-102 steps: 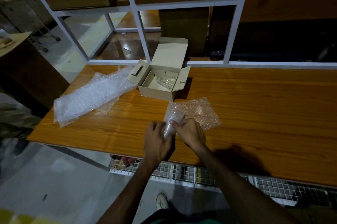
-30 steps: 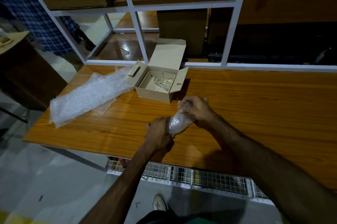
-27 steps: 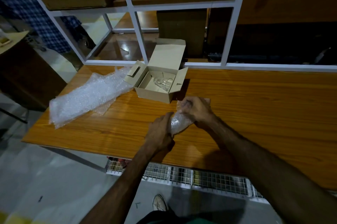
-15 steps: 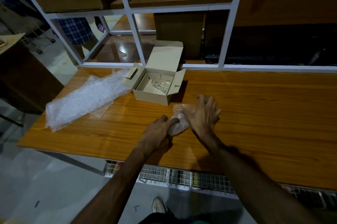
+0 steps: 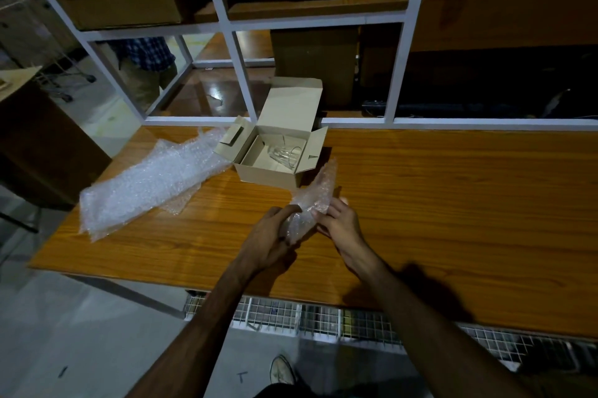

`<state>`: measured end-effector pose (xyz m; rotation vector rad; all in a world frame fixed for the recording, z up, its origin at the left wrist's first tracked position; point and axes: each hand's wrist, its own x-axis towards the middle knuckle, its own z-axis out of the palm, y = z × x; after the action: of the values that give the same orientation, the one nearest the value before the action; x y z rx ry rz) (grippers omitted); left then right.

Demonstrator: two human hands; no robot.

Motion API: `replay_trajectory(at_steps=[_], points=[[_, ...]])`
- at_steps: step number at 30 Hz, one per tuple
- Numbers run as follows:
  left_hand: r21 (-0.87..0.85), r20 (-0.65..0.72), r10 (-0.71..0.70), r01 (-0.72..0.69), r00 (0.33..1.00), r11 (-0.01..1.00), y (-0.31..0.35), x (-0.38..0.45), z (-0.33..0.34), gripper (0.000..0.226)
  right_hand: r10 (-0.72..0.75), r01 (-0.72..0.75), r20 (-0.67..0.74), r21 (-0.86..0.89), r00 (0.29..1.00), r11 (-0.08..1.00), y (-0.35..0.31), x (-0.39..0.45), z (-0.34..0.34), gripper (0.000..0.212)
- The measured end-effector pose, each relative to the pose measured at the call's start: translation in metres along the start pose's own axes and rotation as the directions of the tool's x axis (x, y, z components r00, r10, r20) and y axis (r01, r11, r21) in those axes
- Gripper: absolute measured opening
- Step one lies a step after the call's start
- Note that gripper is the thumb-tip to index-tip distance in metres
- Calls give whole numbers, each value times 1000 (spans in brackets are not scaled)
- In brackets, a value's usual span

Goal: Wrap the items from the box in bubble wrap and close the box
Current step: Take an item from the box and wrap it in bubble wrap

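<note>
Lifting off its flat press, the right hand [image 5: 339,222] joined the left hand [image 5: 271,235] in a grip on the bubble-wrapped bundle [image 5: 307,206], loose end unfolded; one glass [image 5: 284,154] remained unwrapped in the box [image 5: 268,174].

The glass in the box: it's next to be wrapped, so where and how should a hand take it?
Grip the glass around its ribbed body, reaching down from above through the open top of the box. It lies on its side, mouth toward the right flap, so fingers can probably close across the body; the box walls block a side approach.
</note>
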<state>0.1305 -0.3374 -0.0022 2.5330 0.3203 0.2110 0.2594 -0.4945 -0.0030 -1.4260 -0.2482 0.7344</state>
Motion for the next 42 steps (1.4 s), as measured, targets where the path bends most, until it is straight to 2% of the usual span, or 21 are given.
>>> replay_trajectory(at_steps=[4, 7, 10, 12, 15, 17, 18, 21, 24, 26, 28, 30, 32, 33, 36, 39, 42], points=[[-59, 20, 12, -11, 1000, 998, -6, 3, 1, 60, -128, 123, -7, -220, 992, 968, 6, 8, 5, 27], [-155, 55, -34, 42, 998, 987, -10, 4, 2, 47, -190, 209, 89, -410, 978, 888, 11, 10, 8, 30], [-214, 15, -54, 56, 998, 975, -7, 2, 0, 34, -238, 310, 212, -446, 948, 839, 11, 10, 11, 33], [-242, -34, -50, 40, 998, 969, -4, -1, -4, 40, -256, 383, 302, -521, 918, 762, 8, 8, 11, 38], [-280, -91, 1, -27, 996, 960, -2, -4, -8, 62, -235, 451, 388, -697, 891, 558, 10, 11, 7, 43], [-361, -86, 3, -33, 996, 932, -1, -4, -7, 64, -248, 475, 405, -731, 880, 490, 10, 15, 6, 21], [-375, -85, 3, -35, 996, 926, 0, -4, -6, 64, -250, 479, 410, -721, 877, 500, 11, 18, 5, 6], [-365, -95, 24, -58, 995, 929, 7, -5, -9, 70, -188, 435, 409, -678, 893, 593, 4, 18, 8, 3], [-358, -105, 30, -66, 994, 931, 10, -4, -10, 79, -77, 344, 405, -642, 911, 686, -1, 22, 13, 20], [-331, -105, 6, -40, 994, 943, 0, -4, -7, 76, 17, 296, 435, -639, 900, 710, -12, 22, 16, 17], [-308, -88, -18, -10, 996, 951, -11, -3, -3, 67, 42, 289, 462, -621, 886, 729, -20, 21, 18, 10], [-264, -88, -24, 0, 996, 964, -21, -2, 2, 67, -16, 277, 411, -586, 911, 761, -19, 20, 22, 7], [-239, -126, -26, -5, 992, 971, -24, -3, 6, 65, -168, 286, 256, -549, 952, 786, -8, 18, 26, 9], [-241, -137, -31, -3, 990, 970, -22, -4, 6, 62, -253, 312, 182, -538, 950, 783, -3, 16, 27, 11], [-250, -134, -46, 11, 990, 968, -21, -6, 5, 58, -381, 364, 83, -536, 921, 762, 8, 11, 28, 36], [-250, -155, -14, -25, 988, 968, -18, -12, 2, 59, -325, 320, 82, -503, 942, 802, 0, 13, 34, 52], [-261, -150, -18, -23, 988, 965, -22, -15, 3, 58, -175, 229, 168, -395, 970, 890, -7, 22, 40, 44]])
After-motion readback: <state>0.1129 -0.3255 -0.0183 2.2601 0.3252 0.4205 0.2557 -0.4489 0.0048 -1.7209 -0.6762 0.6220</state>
